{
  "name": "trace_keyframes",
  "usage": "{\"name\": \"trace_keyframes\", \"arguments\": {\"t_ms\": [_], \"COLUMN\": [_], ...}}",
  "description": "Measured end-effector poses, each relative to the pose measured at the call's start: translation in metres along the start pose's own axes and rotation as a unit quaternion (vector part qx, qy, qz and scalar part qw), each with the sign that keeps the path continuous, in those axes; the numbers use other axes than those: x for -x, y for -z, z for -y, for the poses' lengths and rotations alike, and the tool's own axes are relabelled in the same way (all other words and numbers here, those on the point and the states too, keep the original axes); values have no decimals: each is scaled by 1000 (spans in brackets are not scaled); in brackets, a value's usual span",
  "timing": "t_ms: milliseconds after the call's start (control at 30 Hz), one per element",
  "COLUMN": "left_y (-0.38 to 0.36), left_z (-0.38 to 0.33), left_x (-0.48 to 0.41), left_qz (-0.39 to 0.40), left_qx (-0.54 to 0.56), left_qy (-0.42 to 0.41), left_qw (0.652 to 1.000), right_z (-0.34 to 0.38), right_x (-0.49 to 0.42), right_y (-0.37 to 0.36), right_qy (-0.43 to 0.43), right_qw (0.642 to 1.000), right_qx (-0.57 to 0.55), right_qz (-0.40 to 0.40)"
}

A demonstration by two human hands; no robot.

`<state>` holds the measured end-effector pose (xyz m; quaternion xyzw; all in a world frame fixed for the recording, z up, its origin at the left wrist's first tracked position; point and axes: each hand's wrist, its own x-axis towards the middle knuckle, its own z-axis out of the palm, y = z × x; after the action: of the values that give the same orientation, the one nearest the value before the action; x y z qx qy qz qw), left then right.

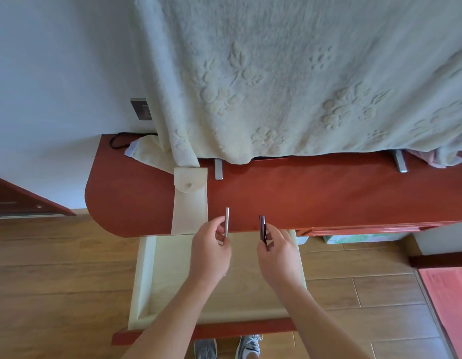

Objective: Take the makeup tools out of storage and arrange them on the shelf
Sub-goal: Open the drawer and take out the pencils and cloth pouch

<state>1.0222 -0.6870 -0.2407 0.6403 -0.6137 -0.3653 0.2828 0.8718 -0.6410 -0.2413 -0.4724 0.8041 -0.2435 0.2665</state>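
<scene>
From the head camera, looking down: the left hand [210,251] pinches a slim silver stick [227,222] between thumb and fingers [219,230], gripping its lower part so most of its length stands up over the front edge of the red desk [302,193]. The right hand [279,251] likewise grips a short dark stick [262,228] near its lower end, held upright and well apart from the silver one. Both hands are closed on their tools; neither tool touches the desk yet.

Below the hands a pale drawer [144,275] stands pulled open, and what shows of its bottom looks bare, though the arms hide part of it. A cream pouch [189,203] with a snap flap lies on the desk just left of the silver stick, its lower end reaching the desk edge. A large embossed towel [289,81] hangs over something behind, with two metal feet [218,169] showing under its hem.

The step in hand seems to be setting the two tools down on the red surface. To do it well, I would carry each forward past the edge, lower it until it lies flat, and lay the pair side by side, parallel to the pouch. Round sticks may roll, so let go only once each rests still, clear of the drawer opening.
</scene>
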Motion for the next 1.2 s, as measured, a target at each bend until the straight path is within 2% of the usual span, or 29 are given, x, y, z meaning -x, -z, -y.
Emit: {"name": "trace_keyframes", "arguments": {"t_ms": [567,833,1200], "left_y": [-42,-53,-56], "left_z": [-28,-26,-25], "left_x": [-99,-115,-119], "left_qz": [11,22,17], "left_qx": [-53,-81,-115], "left_qy": [40,76,54], "left_qw": [998,994,992], "right_z": [16,16,19], "right_x": [-103,-124,-130], "right_y": [7,1,0], "right_qy": [24,12,13], "right_qw": [999,998,998], "right_qx": [22,46,51], "right_qz": [23,47,45]}}
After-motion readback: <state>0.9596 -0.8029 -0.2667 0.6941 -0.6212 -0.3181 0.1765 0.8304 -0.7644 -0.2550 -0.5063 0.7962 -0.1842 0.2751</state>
